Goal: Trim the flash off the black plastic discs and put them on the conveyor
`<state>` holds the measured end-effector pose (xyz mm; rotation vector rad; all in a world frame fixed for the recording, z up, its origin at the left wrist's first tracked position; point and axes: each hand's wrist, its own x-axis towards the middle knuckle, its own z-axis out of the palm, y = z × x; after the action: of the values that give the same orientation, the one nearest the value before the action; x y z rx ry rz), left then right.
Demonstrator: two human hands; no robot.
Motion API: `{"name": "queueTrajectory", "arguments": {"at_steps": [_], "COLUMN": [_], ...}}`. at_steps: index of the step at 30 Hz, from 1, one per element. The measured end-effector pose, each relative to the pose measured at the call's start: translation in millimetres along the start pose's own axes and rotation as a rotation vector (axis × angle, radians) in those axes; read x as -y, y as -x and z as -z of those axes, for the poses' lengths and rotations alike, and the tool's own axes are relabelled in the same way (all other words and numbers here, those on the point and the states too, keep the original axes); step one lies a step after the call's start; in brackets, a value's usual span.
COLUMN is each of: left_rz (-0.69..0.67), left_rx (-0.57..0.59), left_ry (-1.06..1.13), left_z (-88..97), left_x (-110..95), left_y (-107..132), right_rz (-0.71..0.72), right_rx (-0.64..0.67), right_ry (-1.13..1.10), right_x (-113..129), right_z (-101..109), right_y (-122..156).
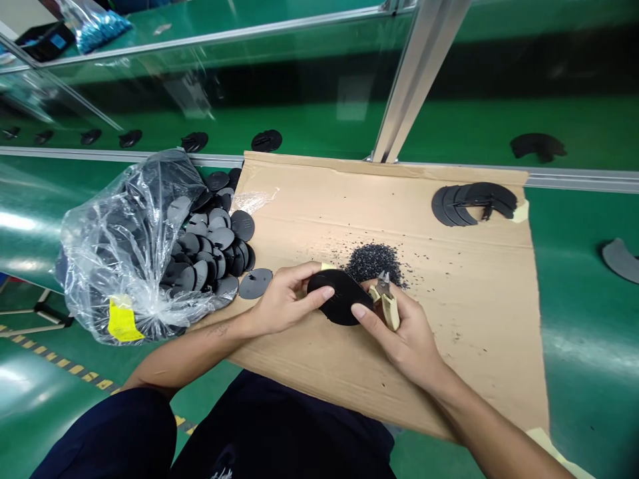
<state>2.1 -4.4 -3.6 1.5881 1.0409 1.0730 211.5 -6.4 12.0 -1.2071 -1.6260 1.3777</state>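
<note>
My left hand (284, 299) is closed on a black plastic disc (339, 297), thumb and fingers pinching its left edge above the cardboard sheet (449, 319). My right hand (399, 329) grips small cutting pliers (387, 301) with tan handles, its thumb resting on the disc's right edge. The pliers' jaws point up beside the disc, close to a heap of black plastic trimmings (373, 261).
A clear plastic bag (120, 259) spills several black discs (214, 246) at the left. Finished black pieces (474, 201) lie stacked at the cardboard's far right corner. More discs ride the green conveyor (309, 120) behind, past a metal post (414, 80).
</note>
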Motion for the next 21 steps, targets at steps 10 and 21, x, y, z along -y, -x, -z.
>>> {"name": "queueTrajectory", "arguments": {"at_steps": [10,21], "left_rz": [-0.446,-0.277], "left_rx": [0.106,-0.216], "left_ry": [-0.486,-0.131], "left_z": [3.2,8.3], "left_x": [-7,-8], "left_y": [1,-5], "right_rz": [0.489,0.243], "right_rx": [-0.051,-0.283], "right_ry": [0.341,0.203], "right_x": [-12,-4], "right_z": [3,1], "right_y": [-3,-1]}}
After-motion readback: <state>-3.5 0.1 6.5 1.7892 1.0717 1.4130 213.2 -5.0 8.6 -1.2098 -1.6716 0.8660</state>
